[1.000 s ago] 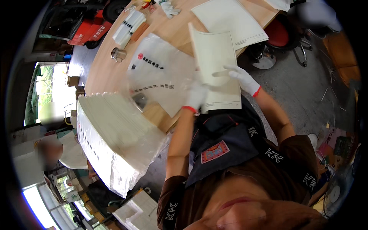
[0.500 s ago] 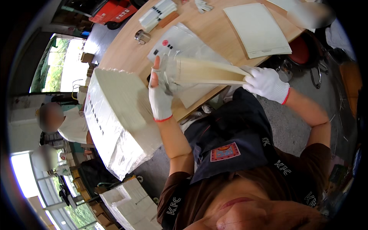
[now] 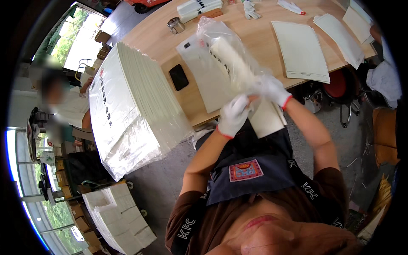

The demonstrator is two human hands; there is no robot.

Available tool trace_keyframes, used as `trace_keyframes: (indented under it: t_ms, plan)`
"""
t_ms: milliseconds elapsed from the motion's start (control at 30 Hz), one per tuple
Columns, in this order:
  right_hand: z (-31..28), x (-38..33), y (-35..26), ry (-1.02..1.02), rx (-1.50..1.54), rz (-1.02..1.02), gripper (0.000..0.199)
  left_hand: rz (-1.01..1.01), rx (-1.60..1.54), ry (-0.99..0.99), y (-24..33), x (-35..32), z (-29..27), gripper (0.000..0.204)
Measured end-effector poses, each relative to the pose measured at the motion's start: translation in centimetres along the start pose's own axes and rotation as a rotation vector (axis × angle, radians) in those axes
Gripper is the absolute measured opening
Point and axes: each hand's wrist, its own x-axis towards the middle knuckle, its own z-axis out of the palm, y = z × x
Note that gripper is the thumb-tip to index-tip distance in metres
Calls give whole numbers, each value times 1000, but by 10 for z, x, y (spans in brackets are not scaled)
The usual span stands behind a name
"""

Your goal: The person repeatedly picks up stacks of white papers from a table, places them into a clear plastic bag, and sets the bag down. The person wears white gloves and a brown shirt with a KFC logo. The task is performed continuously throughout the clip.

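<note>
Both white-gloved hands meet above the edge of the light wooden table (image 3: 272, 51). The left hand (image 3: 233, 115) and right hand (image 3: 272, 88) each clench the lower end of a cream paper sheaf (image 3: 238, 70), which slants up and away from the fingers into a clear crinkled plastic bag (image 3: 216, 36). A black phone (image 3: 179, 77) lies left of the fingers.

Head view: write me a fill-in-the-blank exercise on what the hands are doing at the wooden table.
1. Both hands, the left hand and the right hand, wear white ____.
2. Together they hold a cream paper sheet that sits partly inside a clear plastic ____.
3. The black phone lies flat on the wooden ____.
4. The tall wrapped paper stack stands on the person's ____ side.

Missing words: gloves; bag; table; left
</note>
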Motion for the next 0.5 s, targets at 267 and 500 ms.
trace_keyframes:
  t_ms: [267, 500]
  plan:
    - [74, -33, 0, 656, -308, -322, 35, -98, -49, -84, -9, 26, 36, 22]
    - [93, -71, 40, 265, -447, 216, 28, 124, 47, -111, -2, -77, 31, 10]
